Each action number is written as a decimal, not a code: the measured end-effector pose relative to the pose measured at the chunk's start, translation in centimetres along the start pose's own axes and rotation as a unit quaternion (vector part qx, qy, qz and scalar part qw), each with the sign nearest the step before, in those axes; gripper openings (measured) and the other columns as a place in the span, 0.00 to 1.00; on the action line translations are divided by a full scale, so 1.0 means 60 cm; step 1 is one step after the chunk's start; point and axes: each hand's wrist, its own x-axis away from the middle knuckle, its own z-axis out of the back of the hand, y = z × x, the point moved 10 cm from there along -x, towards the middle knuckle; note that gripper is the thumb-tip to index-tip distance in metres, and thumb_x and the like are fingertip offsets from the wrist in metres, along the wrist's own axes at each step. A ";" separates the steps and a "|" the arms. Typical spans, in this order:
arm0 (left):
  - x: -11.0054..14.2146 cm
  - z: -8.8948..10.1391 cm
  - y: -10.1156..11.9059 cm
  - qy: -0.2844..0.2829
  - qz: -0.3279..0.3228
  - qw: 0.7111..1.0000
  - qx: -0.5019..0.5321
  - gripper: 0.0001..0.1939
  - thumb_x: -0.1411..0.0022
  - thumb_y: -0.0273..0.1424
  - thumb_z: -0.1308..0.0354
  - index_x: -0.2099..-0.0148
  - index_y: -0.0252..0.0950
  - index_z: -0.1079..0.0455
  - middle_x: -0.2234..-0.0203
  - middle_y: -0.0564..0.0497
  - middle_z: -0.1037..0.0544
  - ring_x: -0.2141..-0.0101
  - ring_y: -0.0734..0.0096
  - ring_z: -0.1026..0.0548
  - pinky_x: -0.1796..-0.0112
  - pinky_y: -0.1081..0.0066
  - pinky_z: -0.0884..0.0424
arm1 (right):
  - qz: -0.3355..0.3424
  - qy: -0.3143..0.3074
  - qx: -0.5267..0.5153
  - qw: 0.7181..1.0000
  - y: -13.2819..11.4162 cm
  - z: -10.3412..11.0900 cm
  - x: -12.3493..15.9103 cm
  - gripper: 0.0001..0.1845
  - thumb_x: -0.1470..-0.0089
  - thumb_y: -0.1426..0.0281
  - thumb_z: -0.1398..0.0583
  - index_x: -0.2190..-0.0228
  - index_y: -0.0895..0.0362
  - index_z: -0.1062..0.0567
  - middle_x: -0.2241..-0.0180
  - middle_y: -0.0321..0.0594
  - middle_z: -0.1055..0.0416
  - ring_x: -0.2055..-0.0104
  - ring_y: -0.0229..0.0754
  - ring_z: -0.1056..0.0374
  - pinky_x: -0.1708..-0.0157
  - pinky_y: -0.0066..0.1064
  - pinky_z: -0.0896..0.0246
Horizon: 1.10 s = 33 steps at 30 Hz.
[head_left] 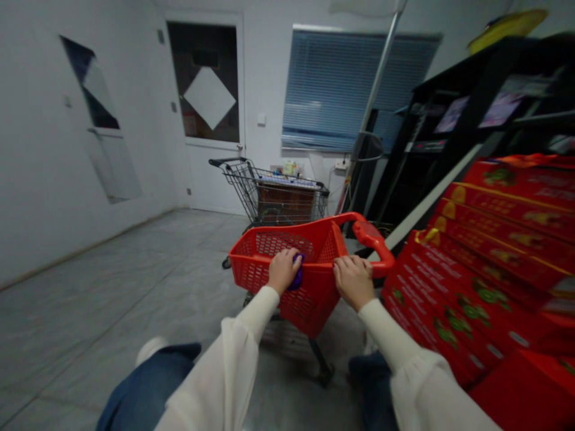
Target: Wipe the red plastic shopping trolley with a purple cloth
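A red plastic shopping cart with perforated sides stands sideways in front of me on dark legs. My left hand is closed on a purple cloth at the near rim of its basket; the cloth is small and partly covered by my fingers. My right hand lies at the handle end, its fingers curled over the basket's rim. Just beyond that hand is the cart's red handle.
Behind the red cart stands a black wire shopping cart, near a brown cabinet. Stacked red boxes rise close on my right, beneath a black shelf. Grey floor stretches left towards a white door.
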 end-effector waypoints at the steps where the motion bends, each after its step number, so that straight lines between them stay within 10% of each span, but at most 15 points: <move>1: 0.002 -0.002 0.022 0.005 -0.021 1.000 0.008 0.14 0.29 0.39 0.52 0.51 0.40 0.29 0.59 0.48 0.23 0.57 0.65 0.26 0.54 0.69 0.33 | 0.001 -0.004 -0.001 1.000 -0.003 -0.001 0.000 0.15 0.35 0.69 0.49 0.63 0.55 0.23 0.63 0.42 0.23 0.55 0.46 0.38 0.50 0.40 0.60; 5: 0.009 -0.005 0.064 0.016 -0.091 0.996 0.019 0.15 0.29 0.40 0.51 0.48 0.42 0.29 0.55 0.48 0.25 0.55 0.66 0.28 0.52 0.69 0.34 | 0.000 -0.004 -0.006 1.000 -0.011 0.001 -0.001 0.15 0.34 0.68 0.50 0.63 0.56 0.23 0.64 0.42 0.24 0.56 0.45 0.39 0.52 0.39 0.60; 10: 0.001 0.001 0.010 0.045 0.016 0.999 -0.005 0.14 0.29 0.39 0.52 0.50 0.41 0.28 0.60 0.47 0.24 0.58 0.65 0.27 0.54 0.68 0.33 | -0.008 0.012 -0.014 1.000 -0.022 0.003 -0.003 0.15 0.35 0.68 0.49 0.64 0.56 0.24 0.66 0.43 0.25 0.57 0.45 0.40 0.51 0.39 0.61; 16: 0.014 -0.007 0.076 0.124 -0.042 0.989 0.071 0.13 0.29 0.38 0.52 0.50 0.40 0.30 0.57 0.46 0.25 0.55 0.64 0.28 0.51 0.64 0.31 | -0.011 -0.004 -0.009 1.000 -0.038 -0.008 -0.010 0.15 0.34 0.68 0.51 0.65 0.56 0.24 0.65 0.43 0.26 0.58 0.45 0.40 0.52 0.38 0.60; 23: 0.104 -0.046 0.042 0.309 -0.055 0.940 0.132 0.16 0.30 0.33 0.49 0.42 0.41 0.36 0.43 0.42 0.33 0.39 0.60 0.36 0.43 0.54 0.33 | -0.003 0.015 -0.001 1.000 -0.044 0.008 -0.011 0.18 0.34 0.69 0.52 0.62 0.55 0.22 0.64 0.45 0.23 0.56 0.47 0.37 0.51 0.41 0.58; 33: 0.151 -0.117 0.067 0.328 -0.072 0.934 0.126 0.23 0.34 0.33 0.43 0.37 0.43 0.38 0.40 0.43 0.33 0.36 0.56 0.40 0.43 0.54 0.31 | 0.027 -0.062 0.019 0.998 -0.047 -0.005 -0.028 0.21 0.34 0.69 0.53 0.53 0.54 0.22 0.54 0.45 0.22 0.52 0.48 0.34 0.51 0.44 0.54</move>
